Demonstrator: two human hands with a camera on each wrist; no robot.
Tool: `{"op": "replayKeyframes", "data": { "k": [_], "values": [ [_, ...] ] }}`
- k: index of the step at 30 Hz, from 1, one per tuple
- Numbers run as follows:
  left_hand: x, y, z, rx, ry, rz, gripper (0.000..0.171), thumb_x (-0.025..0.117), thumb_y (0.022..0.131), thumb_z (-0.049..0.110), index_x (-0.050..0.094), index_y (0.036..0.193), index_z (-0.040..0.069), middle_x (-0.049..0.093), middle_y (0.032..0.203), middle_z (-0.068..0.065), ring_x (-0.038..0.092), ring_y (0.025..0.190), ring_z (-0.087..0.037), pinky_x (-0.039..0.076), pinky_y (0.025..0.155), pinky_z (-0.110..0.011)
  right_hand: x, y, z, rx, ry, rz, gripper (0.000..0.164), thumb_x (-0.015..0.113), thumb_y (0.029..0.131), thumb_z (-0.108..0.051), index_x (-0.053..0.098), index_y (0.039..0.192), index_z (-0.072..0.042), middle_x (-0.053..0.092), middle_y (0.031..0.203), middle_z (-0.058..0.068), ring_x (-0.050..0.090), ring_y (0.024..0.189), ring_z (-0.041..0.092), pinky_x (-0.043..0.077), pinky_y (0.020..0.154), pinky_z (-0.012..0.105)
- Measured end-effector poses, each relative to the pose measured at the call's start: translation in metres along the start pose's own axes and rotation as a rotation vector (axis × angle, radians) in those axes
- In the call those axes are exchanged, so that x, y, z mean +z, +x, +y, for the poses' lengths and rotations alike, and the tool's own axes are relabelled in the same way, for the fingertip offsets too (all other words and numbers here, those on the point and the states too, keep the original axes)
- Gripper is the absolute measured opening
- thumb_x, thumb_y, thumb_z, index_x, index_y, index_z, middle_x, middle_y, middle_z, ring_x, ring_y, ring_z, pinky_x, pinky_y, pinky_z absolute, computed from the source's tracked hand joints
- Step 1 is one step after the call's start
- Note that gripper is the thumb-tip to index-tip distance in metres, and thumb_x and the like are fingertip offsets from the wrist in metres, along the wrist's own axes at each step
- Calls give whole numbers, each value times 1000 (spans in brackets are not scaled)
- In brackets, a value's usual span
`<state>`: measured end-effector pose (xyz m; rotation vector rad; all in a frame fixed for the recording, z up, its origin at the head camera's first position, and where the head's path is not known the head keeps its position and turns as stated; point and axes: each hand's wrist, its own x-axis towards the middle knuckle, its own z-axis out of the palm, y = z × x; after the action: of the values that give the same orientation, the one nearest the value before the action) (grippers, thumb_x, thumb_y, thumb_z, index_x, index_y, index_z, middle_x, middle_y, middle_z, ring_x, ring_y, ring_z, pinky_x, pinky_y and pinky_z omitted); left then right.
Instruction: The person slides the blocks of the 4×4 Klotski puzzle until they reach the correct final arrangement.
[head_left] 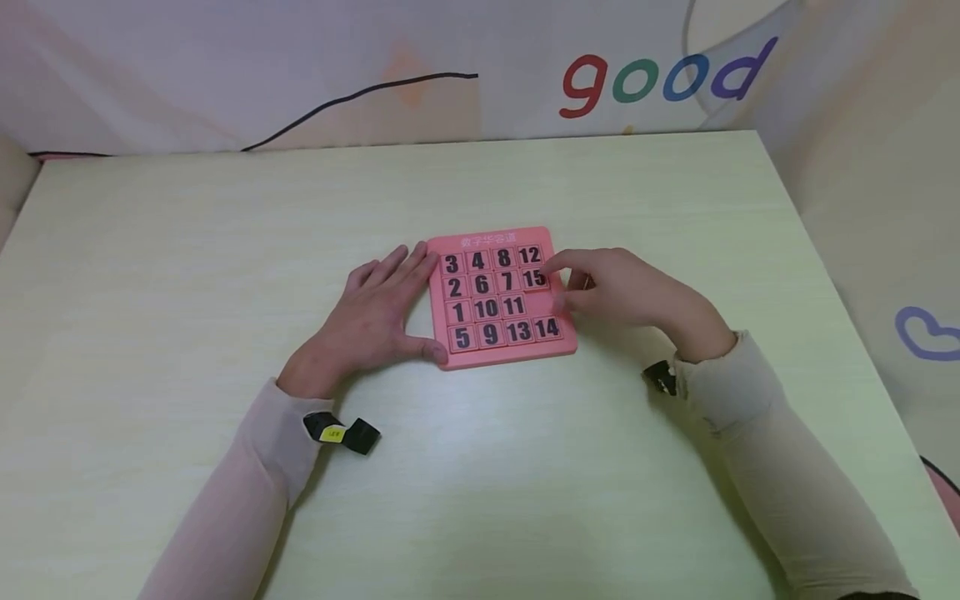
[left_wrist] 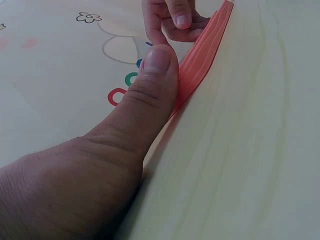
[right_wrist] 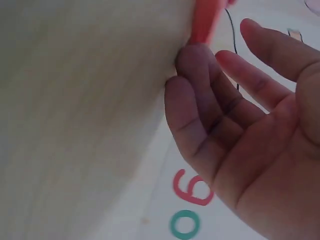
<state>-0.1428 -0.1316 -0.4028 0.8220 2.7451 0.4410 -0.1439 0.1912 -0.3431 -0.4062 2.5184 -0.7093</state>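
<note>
A pink sliding number puzzle (head_left: 510,353) lies flat on the table, its numbered tiles in four rows. The vacant slot sits at the right end of the third row, under tile 15 (head_left: 535,278). Along the puzzle's left side rests my left hand (head_left: 375,317), fingers straight, its thumb (left_wrist: 155,75) at the near left corner. My right hand (head_left: 626,287) is at the right side. Its index fingertip touches or hovers just at tile 15; which one, I cannot tell. In the right wrist view, its other fingers (right_wrist: 182,105) bend loosely beside the puzzle's edge.
The pale table (head_left: 225,225) extends around the puzzle. Behind it hangs a light cloth backdrop (head_left: 337,50) with coloured letters. Both wrists carry small black devices, the left one (head_left: 363,436) just above the tabletop.
</note>
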Motion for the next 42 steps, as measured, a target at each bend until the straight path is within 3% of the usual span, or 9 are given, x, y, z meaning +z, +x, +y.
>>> {"op": "replayKeyframes", "data": {
  "k": [4, 7, 19, 29, 36, 42],
  "values": [
    [2, -1, -2, -1, -7, 0, 127, 65, 71, 84, 8, 164, 19, -1, 169, 0, -5, 154, -22, 6, 120, -51, -4, 13, 14, 18, 172, -7, 35, 68, 98, -16, 64, 133, -16, 62, 89, 11, 58, 78, 27, 48, 68, 37],
    [2, -2, -2, 0, -8, 2, 127, 64, 71, 85, 8, 164, 19, -1, 169, 0, -5, 154, -22, 6, 120, -51, -1, 19, 20, 26, 238, 20, 33, 70, 96, -15, 66, 129, -16, 61, 86, 12, 59, 72, 28, 49, 65, 35],
    [1, 1, -3, 18, -13, 14, 127, 63, 71, 86, 8, 164, 19, -1, 169, 1, -5, 154, -22, 6, 120, -50, 9, 17, 16, -10, 203, 88, 25, 73, 94, -16, 65, 118, -14, 56, 84, 11, 52, 72, 27, 41, 59, 34],
    [-1, 2, -2, 8, -9, 9, 128, 63, 71, 86, 8, 164, 19, 0, 169, 0, -6, 154, -22, 6, 120, -51, 3, 12, 15, -11, 221, -48, 19, 71, 94, -14, 63, 112, -12, 55, 71, 9, 50, 66, 23, 40, 59, 34],
    [-1, 0, -2, -3, -16, 0, 128, 65, 70, 84, 8, 164, 19, 0, 169, 0, -6, 154, -22, 5, 120, -51, 0, 26, 23, 13, 344, 70, 30, 65, 99, -14, 60, 128, -16, 61, 79, 15, 57, 59, 29, 50, 55, 35],
    [0, 0, -2, 1, -20, 4, 128, 66, 70, 84, 8, 164, 18, 1, 169, -1, -5, 154, -23, 5, 120, -51, 0, 39, 21, 68, 334, 103, 38, 67, 99, -18, 57, 135, -21, 58, 81, 15, 54, 53, 27, 48, 49, 33]
  ]
}}
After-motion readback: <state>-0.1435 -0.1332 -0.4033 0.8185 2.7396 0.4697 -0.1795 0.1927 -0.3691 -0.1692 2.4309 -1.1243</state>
